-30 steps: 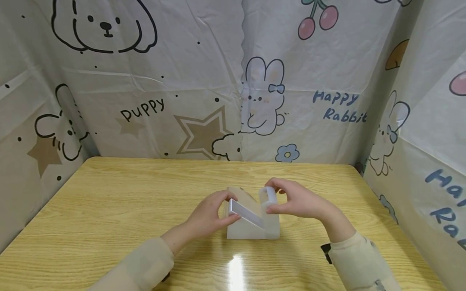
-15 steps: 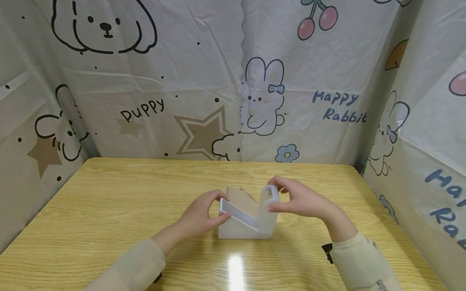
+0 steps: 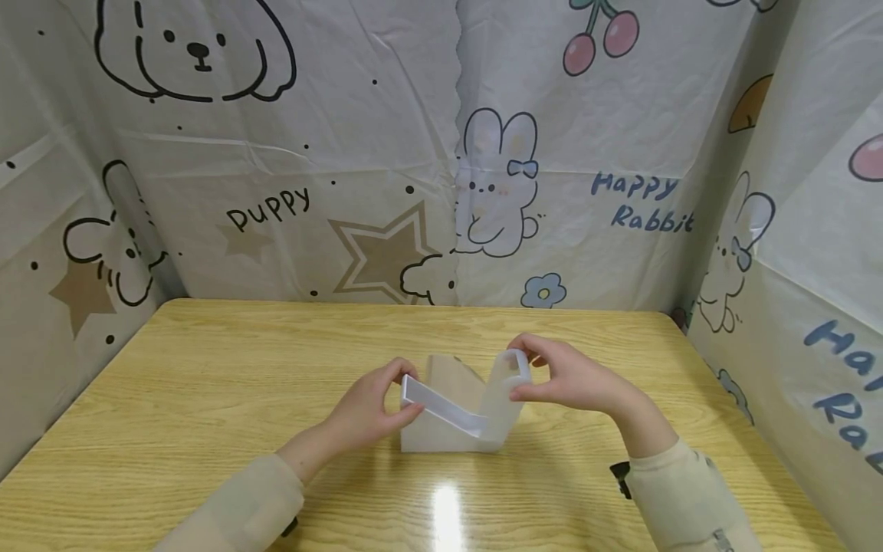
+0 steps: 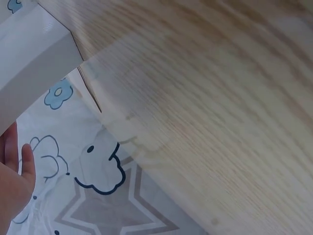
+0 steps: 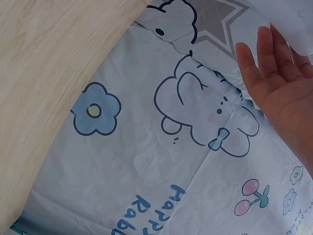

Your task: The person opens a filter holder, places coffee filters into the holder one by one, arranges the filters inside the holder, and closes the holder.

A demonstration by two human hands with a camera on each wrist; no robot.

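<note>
In the head view, a white plastic box (image 3: 441, 438) with a sloping upper edge stands on the table. A translucent, loop-topped part (image 3: 503, 395) rises from its right side, leaning right, and the two form a V. How they join is hard to see. My left hand (image 3: 366, 402) pinches the raised left end of the box between thumb and fingers. On the other side, my right hand (image 3: 572, 376) pinches the top of the translucent part. The left wrist view catches the white box (image 4: 34, 58) above my fingers; the right wrist view shows my right hand (image 5: 288, 93) beside a pale edge.
The wood-grain table (image 3: 262, 345) extends around the box, with a bright reflection in front. A printed cloth (image 3: 359, 153) with cartoon animals hangs behind the table and along both sides.
The white box has slid left with my left hand. My right hand has stayed nearly in place, with only a slight shift right, and the translucent part now leans right, widening the V.
</note>
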